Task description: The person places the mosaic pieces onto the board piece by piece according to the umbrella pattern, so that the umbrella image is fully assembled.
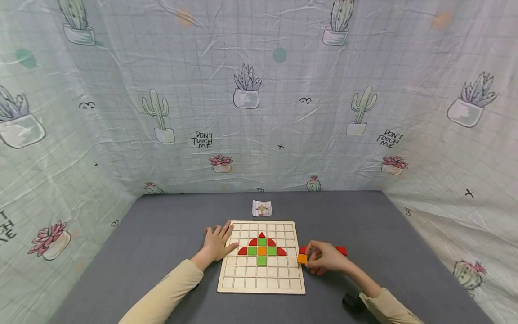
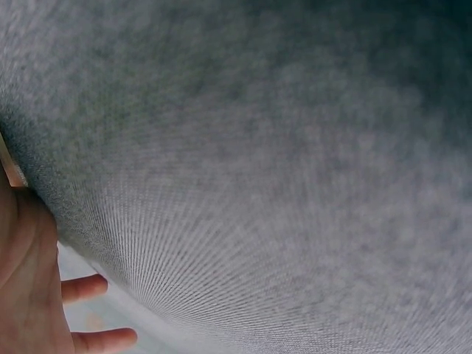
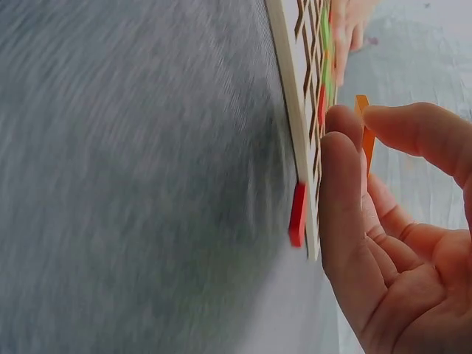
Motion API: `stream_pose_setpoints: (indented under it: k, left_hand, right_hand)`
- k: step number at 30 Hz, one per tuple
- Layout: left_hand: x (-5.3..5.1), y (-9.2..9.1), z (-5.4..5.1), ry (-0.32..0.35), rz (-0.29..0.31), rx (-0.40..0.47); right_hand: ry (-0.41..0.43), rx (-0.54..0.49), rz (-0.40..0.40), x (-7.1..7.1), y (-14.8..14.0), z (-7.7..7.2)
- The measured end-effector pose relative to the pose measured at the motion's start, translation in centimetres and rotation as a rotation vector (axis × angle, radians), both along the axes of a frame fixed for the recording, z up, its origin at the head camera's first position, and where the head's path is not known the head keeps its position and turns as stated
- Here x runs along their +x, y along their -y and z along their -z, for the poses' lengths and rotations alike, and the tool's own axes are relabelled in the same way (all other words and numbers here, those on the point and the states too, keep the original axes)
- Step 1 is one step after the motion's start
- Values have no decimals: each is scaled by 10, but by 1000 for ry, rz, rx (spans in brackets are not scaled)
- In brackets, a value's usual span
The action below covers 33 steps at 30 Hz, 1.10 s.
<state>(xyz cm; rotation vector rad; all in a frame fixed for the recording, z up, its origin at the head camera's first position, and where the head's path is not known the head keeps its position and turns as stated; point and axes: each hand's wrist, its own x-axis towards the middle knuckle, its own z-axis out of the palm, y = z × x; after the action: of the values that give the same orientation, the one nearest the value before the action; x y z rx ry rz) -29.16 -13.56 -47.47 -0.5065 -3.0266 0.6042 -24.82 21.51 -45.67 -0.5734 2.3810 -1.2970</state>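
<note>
A wooden grid board (image 1: 239,282) lies on the table, with red, green and orange pieces set in its cells as a tree-like shape. My left hand (image 1: 216,244) rests with spread, straight fingers on the board's left edge; part of the same hand (image 2: 29,265) shows in the left wrist view. At the board's right edge, my right hand (image 1: 325,256) pinches an orange square tile (image 1: 302,258) between thumb and fingers. The right wrist view shows that tile edge-on, held by the right hand (image 3: 413,243) above the board.
Red pieces lie on the table right of the board, one (image 1: 341,250) beyond the right hand and another (image 1: 303,249) partly hidden by it. A small pattern card (image 1: 262,208) lies behind the board. Near the right sleeve is a black object (image 1: 353,303). A cactus-print curtain (image 1: 259,126) surrounds the table.
</note>
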Motion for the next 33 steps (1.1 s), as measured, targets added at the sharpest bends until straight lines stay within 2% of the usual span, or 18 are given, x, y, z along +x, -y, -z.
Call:
stream_pose_setpoints:
  k: [7, 9, 17, 18, 22, 28, 33]
  left_hand:
    - [0, 0, 0, 14, -7, -1]
    - [0, 1, 1, 5, -1, 31]
    - [0, 1, 0, -10, 5, 21]
    - [0, 1, 0, -13, 4, 33]
    - [0, 1, -1, -16, -2, -6]
    - [2, 1, -2, -7, 13, 71]
    - [2, 0, -1, -6, 14, 78]
  right_hand:
    - [23, -12, -56, 1, 16, 2]
    - [30, -19, -73, 1, 21, 4]
    - [21, -10, -112, 3, 39, 6]
    - [18, -9, -117, 3, 41, 6]
    - [-14, 15, -134, 3, 51, 3]
    - [-83, 41, -190, 2, 67, 3]
    - [-97, 24, -213, 1, 79, 6]
